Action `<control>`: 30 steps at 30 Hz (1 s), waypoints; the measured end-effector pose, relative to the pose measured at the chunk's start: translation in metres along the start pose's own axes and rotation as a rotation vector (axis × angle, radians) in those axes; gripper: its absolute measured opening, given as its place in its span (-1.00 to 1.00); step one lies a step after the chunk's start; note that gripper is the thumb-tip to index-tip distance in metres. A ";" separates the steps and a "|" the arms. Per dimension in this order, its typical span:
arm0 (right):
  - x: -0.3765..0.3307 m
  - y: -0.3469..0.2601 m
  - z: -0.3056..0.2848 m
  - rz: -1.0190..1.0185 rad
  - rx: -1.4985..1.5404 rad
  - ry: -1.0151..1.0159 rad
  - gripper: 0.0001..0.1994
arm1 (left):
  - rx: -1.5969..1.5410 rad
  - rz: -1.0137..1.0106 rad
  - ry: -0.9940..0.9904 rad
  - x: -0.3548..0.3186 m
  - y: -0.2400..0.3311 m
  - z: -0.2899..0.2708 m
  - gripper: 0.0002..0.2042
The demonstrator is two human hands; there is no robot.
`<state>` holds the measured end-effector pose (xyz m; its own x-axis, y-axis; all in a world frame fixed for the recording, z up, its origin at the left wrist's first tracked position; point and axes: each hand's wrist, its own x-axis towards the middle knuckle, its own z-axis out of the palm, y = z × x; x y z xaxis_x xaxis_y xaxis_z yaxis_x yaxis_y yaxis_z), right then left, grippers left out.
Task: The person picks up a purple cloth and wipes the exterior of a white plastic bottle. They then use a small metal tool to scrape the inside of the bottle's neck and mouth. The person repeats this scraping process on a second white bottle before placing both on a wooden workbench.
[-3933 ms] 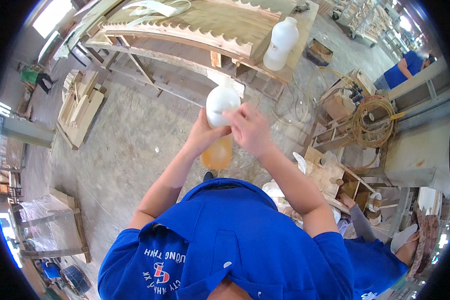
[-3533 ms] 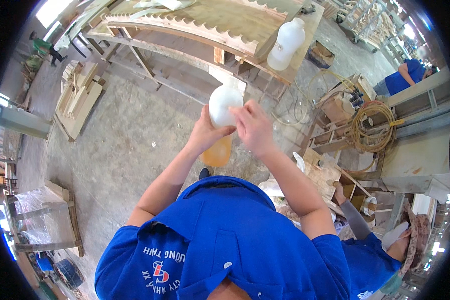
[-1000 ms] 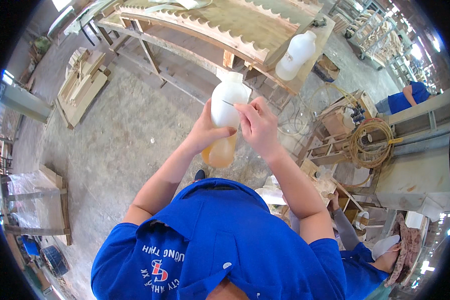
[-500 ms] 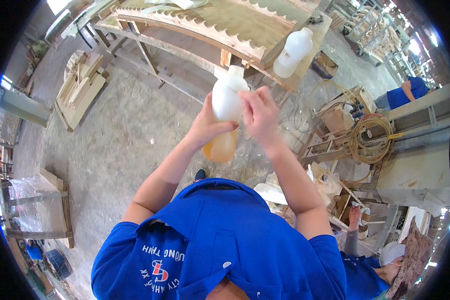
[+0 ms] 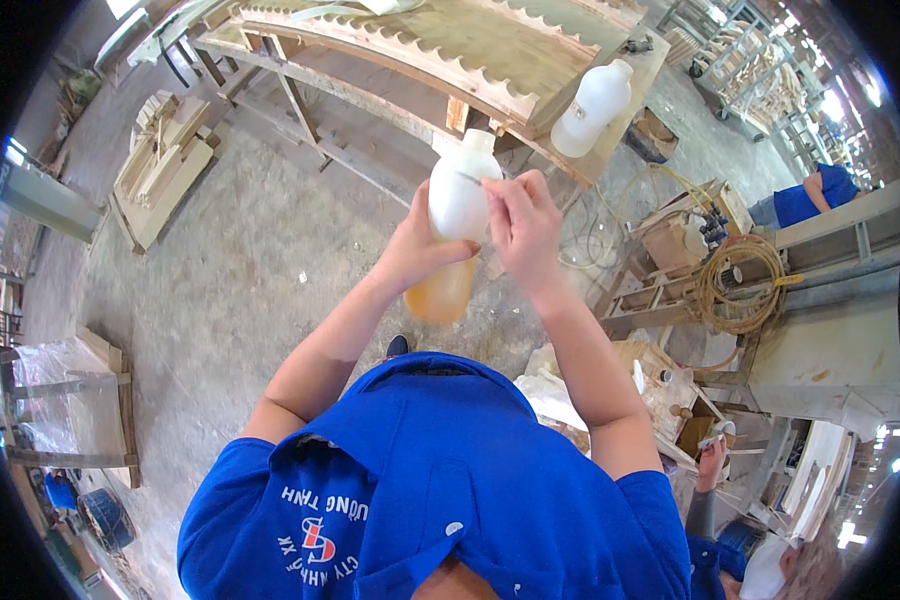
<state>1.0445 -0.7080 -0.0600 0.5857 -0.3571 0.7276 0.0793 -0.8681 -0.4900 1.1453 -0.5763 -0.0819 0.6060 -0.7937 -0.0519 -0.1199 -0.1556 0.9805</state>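
My left hand [image 5: 416,243] is wrapped round the middle of a white translucent plastic bottle [image 5: 457,195], with the thumb across its front. The bottle is held up in front of me, slightly tilted, and amber liquid shows in its lower part. Its short neck points away from me. My right hand [image 5: 523,222] is closed in a pinch at the bottle's upper right side. From its fingertips a thin dark sliver [image 5: 467,178] lies against the bottle's shoulder; what kind of thing it is, I cannot make out.
Ahead stands a wooden workbench [image 5: 365,105] with scalloped wooden strips [image 5: 400,48] and a second white bottle [image 5: 592,108]. Stacked wood pieces [image 5: 165,165] lie on the floor at left. To the right are a coiled hose [image 5: 738,285] and a co-worker's raised hand [image 5: 711,465].
My right hand, blurred before, is now sharper at the bottle, and the thin sliver shows at its fingertips. My left hand keeps its hold. At lower right the co-worker's head has moved lower.
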 end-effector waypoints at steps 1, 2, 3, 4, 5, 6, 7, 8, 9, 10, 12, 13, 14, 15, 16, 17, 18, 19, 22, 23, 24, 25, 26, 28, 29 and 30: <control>-0.004 0.000 -0.001 -0.032 -0.018 -0.013 -0.71 | 0.010 -0.017 -0.005 0.000 0.006 0.000 -0.10; -0.006 0.000 0.001 -0.078 -0.029 -0.024 -0.72 | -0.028 -0.016 -0.009 0.001 0.005 -0.001 -0.09; -0.008 -0.001 0.002 -0.124 -0.040 -0.035 -0.72 | -0.066 -0.015 -0.015 0.001 0.001 -0.002 -0.09; -0.012 -0.003 0.004 -0.140 -0.014 -0.059 -0.71 | -0.105 -0.013 -0.021 0.002 -0.001 -0.003 -0.09; -0.018 -0.008 0.006 -0.149 0.015 -0.089 -0.71 | -0.092 0.018 -0.007 0.002 -0.006 -0.003 -0.09; -0.022 -0.011 0.008 -0.157 0.044 -0.120 -0.71 | -0.079 0.049 0.007 0.003 -0.010 -0.004 -0.08; -0.019 -0.008 0.008 -0.118 0.045 -0.100 -0.71 | -0.065 0.080 0.021 0.004 -0.014 -0.005 -0.08; -0.012 -0.006 0.004 -0.066 0.040 -0.078 -0.71 | -0.080 0.046 -0.004 0.003 -0.012 -0.004 -0.08; -0.006 -0.003 0.000 -0.021 0.031 -0.052 -0.71 | -0.095 0.022 -0.029 0.004 -0.002 -0.005 -0.08; -0.012 -0.003 0.000 -0.053 0.012 -0.082 -0.72 | -0.109 -0.003 -0.053 0.005 0.005 -0.005 -0.08; -0.018 -0.009 0.003 -0.146 -0.011 -0.142 -0.74 | -0.137 0.062 -0.038 0.004 -0.002 -0.006 -0.08; -0.016 -0.007 0.003 -0.149 0.012 -0.158 -0.74 | -0.150 0.095 -0.031 0.005 -0.006 -0.007 -0.09; -0.016 -0.007 -0.001 -0.134 0.031 -0.176 -0.74 | -0.134 0.052 -0.041 0.003 -0.003 -0.008 -0.08; -0.016 -0.006 -0.005 -0.119 0.051 -0.195 -0.74 | -0.119 0.010 -0.051 0.003 0.001 -0.010 -0.07; -0.011 -0.001 -0.008 -0.103 -0.004 -0.115 -0.75 | -0.102 -0.033 -0.062 0.002 0.004 -0.010 -0.06; 0.002 0.007 -0.013 -0.089 -0.059 -0.028 -0.76 | -0.013 0.009 -0.046 -0.002 0.004 -0.009 -0.04; 0.015 0.018 -0.019 -0.085 -0.120 0.067 -0.77 | 0.077 0.066 -0.030 -0.002 0.003 -0.009 -0.03; 0.019 0.030 -0.025 -0.029 -0.094 0.232 -0.82 | 0.167 0.123 -0.014 -0.003 0.002 -0.007 -0.01; 0.017 0.055 -0.034 0.310 0.259 0.454 -0.89 | -0.001 0.255 -0.025 -0.009 -0.021 -0.011 0.01; 0.009 0.056 -0.038 0.456 0.417 0.469 -0.90 | 0.015 0.250 -0.020 -0.011 -0.019 -0.013 0.01; -0.001 0.056 -0.041 0.552 0.494 0.429 -0.90 | 0.028 0.238 -0.012 -0.015 -0.018 -0.014 0.00; -0.011 0.055 -0.044 0.645 0.564 0.382 -0.89 | 0.033 0.226 -0.002 -0.018 -0.017 -0.013 0.00; -0.024 0.058 -0.048 0.630 0.530 0.379 -0.89 | 0.073 0.219 -0.008 -0.020 -0.011 -0.009 -0.01; -0.042 0.053 -0.049 0.584 0.509 0.341 -0.89 | -0.029 0.207 -0.021 -0.024 -0.011 -0.008 -0.01; -0.046 0.043 -0.048 0.551 0.512 0.319 -0.90 | -0.074 0.200 -0.025 -0.026 -0.012 -0.009 0.00; -0.045 0.031 -0.048 0.526 0.509 0.304 -0.90 | -0.074 0.209 -0.022 -0.028 -0.009 -0.009 0.00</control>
<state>0.9818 -0.7353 -0.0842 0.4086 -0.8190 0.4029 0.2553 -0.3213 -0.9119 1.1360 -0.5476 -0.0874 0.5568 -0.8169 0.1505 -0.1826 0.0564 0.9816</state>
